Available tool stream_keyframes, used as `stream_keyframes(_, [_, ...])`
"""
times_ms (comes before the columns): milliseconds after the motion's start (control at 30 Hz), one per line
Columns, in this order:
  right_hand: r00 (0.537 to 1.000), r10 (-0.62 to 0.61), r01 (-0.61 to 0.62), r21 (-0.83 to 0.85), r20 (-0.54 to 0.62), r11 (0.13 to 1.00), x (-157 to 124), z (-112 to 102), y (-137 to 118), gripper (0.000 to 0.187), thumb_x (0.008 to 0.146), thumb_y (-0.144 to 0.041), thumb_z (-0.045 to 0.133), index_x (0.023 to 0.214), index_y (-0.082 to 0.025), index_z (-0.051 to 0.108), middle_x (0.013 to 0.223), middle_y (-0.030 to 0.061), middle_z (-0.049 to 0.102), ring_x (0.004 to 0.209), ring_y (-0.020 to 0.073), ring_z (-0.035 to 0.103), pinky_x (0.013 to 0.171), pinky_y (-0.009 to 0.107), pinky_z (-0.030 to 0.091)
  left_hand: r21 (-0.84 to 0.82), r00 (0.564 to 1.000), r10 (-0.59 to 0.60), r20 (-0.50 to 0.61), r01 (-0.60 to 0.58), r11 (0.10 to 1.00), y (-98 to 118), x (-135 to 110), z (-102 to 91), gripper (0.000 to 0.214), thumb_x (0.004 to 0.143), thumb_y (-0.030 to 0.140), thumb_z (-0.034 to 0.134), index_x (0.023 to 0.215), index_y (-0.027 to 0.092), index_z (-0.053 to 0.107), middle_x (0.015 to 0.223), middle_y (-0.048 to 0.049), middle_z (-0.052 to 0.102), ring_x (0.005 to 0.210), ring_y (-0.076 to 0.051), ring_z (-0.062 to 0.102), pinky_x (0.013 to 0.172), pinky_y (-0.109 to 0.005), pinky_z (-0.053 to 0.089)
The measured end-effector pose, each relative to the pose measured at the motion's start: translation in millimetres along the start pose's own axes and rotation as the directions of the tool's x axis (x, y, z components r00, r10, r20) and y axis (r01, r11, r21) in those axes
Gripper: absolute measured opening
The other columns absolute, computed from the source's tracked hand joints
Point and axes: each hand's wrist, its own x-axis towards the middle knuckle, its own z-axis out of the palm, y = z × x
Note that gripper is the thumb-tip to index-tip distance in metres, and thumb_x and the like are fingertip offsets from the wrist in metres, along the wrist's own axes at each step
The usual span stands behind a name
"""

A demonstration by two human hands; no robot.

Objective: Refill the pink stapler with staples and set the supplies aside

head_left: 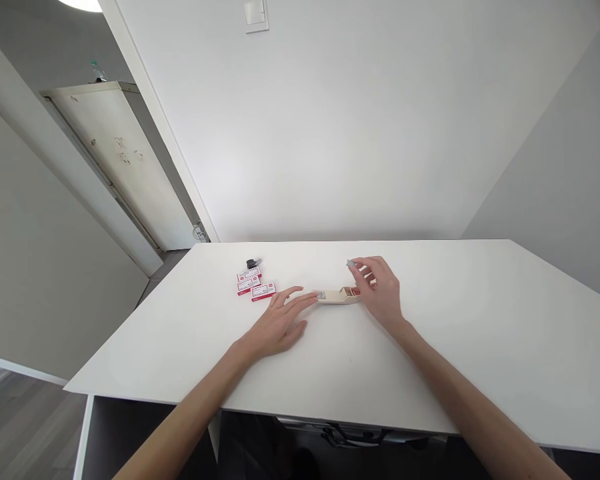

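A beige stapler (334, 296) lies opened out on the white tabletop, its metal plate toward the left and a red part inside toward the right. My left hand (280, 323) rests on the table with fingers stretched out, the fingertips touching the stapler's left end. Just above the stapler's right end, my right hand (383, 287) pinches a small grey strip of staples (351, 263) between thumb and fingertips. Part of that right end is hidden behind the right hand.
Several small red-and-white boxes (263, 291) lie left of my left hand. Behind them is a small black object (251, 263) that I cannot make out. The white table (180, 347) meets a wall at its back; a dark open space lies under its front edge.
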Motion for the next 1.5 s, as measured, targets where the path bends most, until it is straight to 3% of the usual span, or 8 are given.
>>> stream_keyframes(100, [0.999,-0.039,0.04,-0.046,0.018,0.998,5.6,-11.2,13.2,0.032,0.104,-0.05,0.052,0.111,-0.027,0.073,0.112,0.0087,0.065,0.081,0.0179,0.065,0.056,0.03,0.056,-0.008,1.0,0.003,0.0,-0.003,1.0,-0.3,-0.1,-0.3,0.062,0.1,0.017,0.053,0.158,0.035,0.041,0.156,-0.0041,0.056,0.152,-0.031,0.037,0.12,-0.056,0.04])
stream_keyframes(300, [0.98,-0.111,0.132,-0.123,0.162,0.984,14.6,-29.3,33.0,0.025,0.103,-0.043,0.056,0.112,-0.032,0.076,0.12,0.0109,0.064,0.115,0.0301,0.056,0.058,0.033,0.062,-0.027,0.999,-0.023,0.04,0.024,0.999,-1.3,-1.1,-1.9,0.056,0.1,0.017,0.052,0.154,0.033,0.046,0.153,-0.0044,0.058,0.152,-0.03,0.038,0.119,-0.055,0.042])
stream_keyframes(533, [0.96,-0.068,0.08,-0.032,0.271,0.996,19.0,-39.3,41.9,0.022,0.099,-0.047,0.063,0.106,-0.034,0.079,0.13,0.011,0.06,0.128,0.0341,0.052,0.058,0.037,0.066,-0.003,0.999,-0.044,0.014,0.045,0.999,-5.1,-0.4,0.8,0.051,0.099,0.017,0.052,0.148,0.031,0.052,0.149,-0.0061,0.061,0.147,-0.03,0.044,0.116,-0.054,0.045])
stream_keyframes(767, [0.915,-0.031,0.017,0.038,0.402,0.999,20.7,-43.4,38.5,0.02,0.096,-0.047,0.067,0.099,-0.032,0.08,0.131,0.0099,0.059,0.121,0.0292,0.062,0.07,0.039,0.07,0.019,0.994,-0.101,-0.044,0.102,0.995,-10.3,-0.4,7.3,0.05,0.098,0.016,0.051,0.146,0.029,0.055,0.126,-0.0081,0.071,0.139,-0.031,0.049,0.106,-0.05,0.049])
stream_keyframes(867, [0.898,-0.036,0.011,0.06,0.439,0.998,20.7,-43.6,37.7,0.022,0.095,-0.049,0.068,0.097,-0.03,0.079,0.131,0.0095,0.06,0.107,0.0261,0.069,0.076,0.042,0.07,0.052,0.987,-0.122,-0.103,0.128,0.99,-14.3,-0.5,10.5,0.046,0.095,0.014,0.051,0.138,0.027,0.061,0.106,-0.0077,0.074,0.131,-0.03,0.056,0.1,-0.049,0.051])
stream_keyframes(967, [0.886,-0.05,0.012,0.084,0.46,0.996,20.0,-42.5,38.9,0.025,0.096,-0.052,0.067,0.098,-0.03,0.079,0.132,0.0093,0.062,0.094,0.0225,0.073,0.078,0.043,0.07,0.078,0.981,-0.128,-0.145,0.14,0.987,-16.0,-0.1,11.6,0.042,0.095,0.012,0.05,0.131,0.026,0.065,0.1,-0.0077,0.073,0.12,-0.029,0.061,0.095,-0.047,0.053])
stream_keyframes(1300, [0.868,-0.072,0.056,0.048,0.491,0.997,17.7,-37.4,42.3,0.028,0.098,-0.053,0.064,0.098,-0.029,0.078,0.129,0.0072,0.066,0.105,0.0236,0.072,0.083,0.039,0.069,0.099,0.977,-0.13,-0.166,0.148,0.984,-14.9,-0.2,10.4,0.042,0.094,0.012,0.052,0.132,0.025,0.066,0.109,-0.0092,0.072,0.103,-0.025,0.065,0.088,-0.044,0.055])
stream_keyframes(1500, [0.853,-0.049,0.042,0.025,0.52,0.999,17.6,-35.9,40.6,0.025,0.097,-0.052,0.064,0.097,-0.032,0.079,0.129,0.0056,0.068,0.109,0.0269,0.072,0.084,0.044,0.068,0.081,0.979,-0.147,-0.143,0.16,0.984,-15.5,0.2,10.6,0.042,0.095,0.012,0.051,0.133,0.024,0.065,0.096,-0.0077,0.072,0.113,-0.027,0.063,0.092,-0.043,0.054])
